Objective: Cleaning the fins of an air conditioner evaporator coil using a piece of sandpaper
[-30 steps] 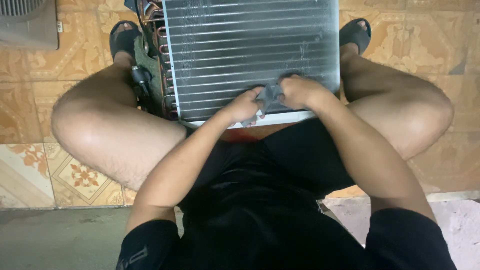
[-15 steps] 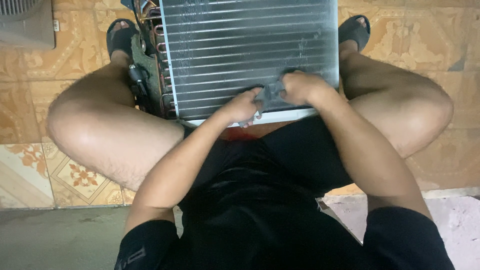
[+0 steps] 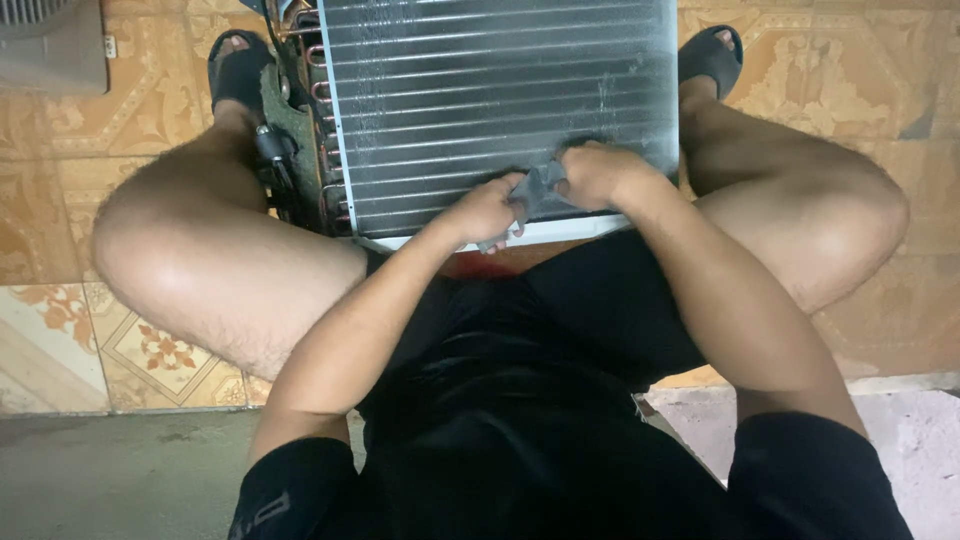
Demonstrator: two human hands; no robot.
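A finned metal coil panel [image 3: 480, 90] lies between my knees, its silver fins running across and copper tube bends [image 3: 318, 100] at its left end. A small grey cloth [image 3: 538, 190] is bunched at the panel's near edge. My left hand [image 3: 485, 212] grips the cloth's left part and my right hand [image 3: 598, 175] grips its right part, both pressed on the fins. The white bottom rail [image 3: 560, 232] of the panel shows just below my hands.
I sit on a patterned tile floor [image 3: 60, 180] with feet in black sandals [image 3: 235, 70] on either side of the panel. A grey vented unit [image 3: 50, 45] stands at the top left. A bare concrete strip [image 3: 120, 470] runs along the bottom.
The view has shifted slightly; both hands stay on the cloth at the panel's near edge, with only small movement.
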